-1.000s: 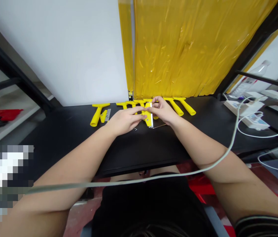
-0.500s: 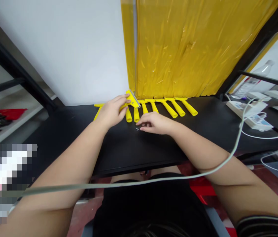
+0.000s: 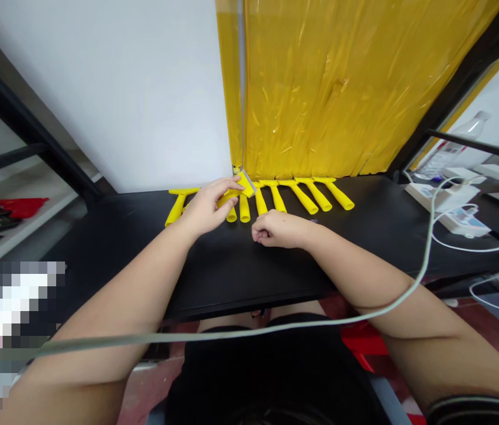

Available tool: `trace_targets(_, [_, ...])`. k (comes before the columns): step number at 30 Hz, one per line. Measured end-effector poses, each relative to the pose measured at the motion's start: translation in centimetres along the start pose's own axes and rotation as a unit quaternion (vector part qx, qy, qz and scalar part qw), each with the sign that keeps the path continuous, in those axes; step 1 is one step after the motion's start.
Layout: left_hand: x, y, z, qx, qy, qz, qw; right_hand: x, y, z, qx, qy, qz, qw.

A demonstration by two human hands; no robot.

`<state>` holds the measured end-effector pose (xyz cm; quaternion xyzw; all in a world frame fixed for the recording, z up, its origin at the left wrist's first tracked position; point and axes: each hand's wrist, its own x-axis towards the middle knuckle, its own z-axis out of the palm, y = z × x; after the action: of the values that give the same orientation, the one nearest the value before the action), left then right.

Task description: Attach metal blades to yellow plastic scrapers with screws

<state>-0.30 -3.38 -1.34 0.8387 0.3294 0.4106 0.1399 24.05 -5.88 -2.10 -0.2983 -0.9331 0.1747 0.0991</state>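
My left hand [image 3: 212, 206] is closed on a yellow scraper [image 3: 246, 184] whose head carries a thin grey blade along its edge. Its handle is mostly covered by my fingers. To the right, my right hand [image 3: 278, 229] rests low over the black tabletop, fingers curled in and pinched together; whatever is between them is hidden. Several more yellow scrapers lie in a row along the back, handles toward me, among them one scraper [image 3: 175, 209] left of my left hand and another scraper [image 3: 340, 195] at the right end.
The black table [image 3: 232, 277] backs onto a white panel [image 3: 143, 94] and a yellow-wrapped panel [image 3: 302, 88]. A pale cable [image 3: 276, 324] crosses in front of my forearms. At right are white boxes with cords [image 3: 459, 218] and a clear bottle [image 3: 457, 144].
My right hand has curled its fingers closed and moved slightly down; the small shiny pieces beside it no longer show. The scraper in my left hand has shifted slightly right and down.
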Motion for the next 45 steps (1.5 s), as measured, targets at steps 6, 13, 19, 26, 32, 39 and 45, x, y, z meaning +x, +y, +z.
trace_targets(6, [0.3, 1.8, 1.4, -0.372, 0.058, -0.189, 0.907, -0.5, 0.8, -0.6, 0.114, 0.000, 0.050, 0.992])
trace_targets(13, [0.8, 2.2, 1.4, -0.514, 0.056, -0.309, 0.798, -1.8, 3.4, -2.2, 0.217, 0.168, 0.089, 0.957])
trace_targets(19, [0.8, 2.6, 1.6, -0.550, 0.023, -0.325, 0.769, -1.1, 4.5, -2.2, 0.376, 0.309, 0.087, 0.869])
trace_targets(26, [0.4, 3.0, 2.2, -0.557, -0.007, -0.326, 0.764, -0.7, 3.3, -1.9, 0.271, 0.375, 0.021, 0.886])
trace_targets(32, [0.3, 3.5, 2.3, -0.560, -0.020, -0.322, 0.763, -0.7, 3.6, -1.8, 0.240, 0.364, 0.015, 0.900])
trace_targets(39, [0.0, 4.1, 2.5, -0.523, -0.035, -0.295, 0.799, -0.7, 3.9, -1.9, 0.264, 0.341, 0.036, 0.902])
trace_targets(45, [-0.3, 4.4, 2.8, -0.495, -0.042, -0.255, 0.830, -0.8, 4.1, -1.9, 0.243, 0.344, 0.060, 0.905])
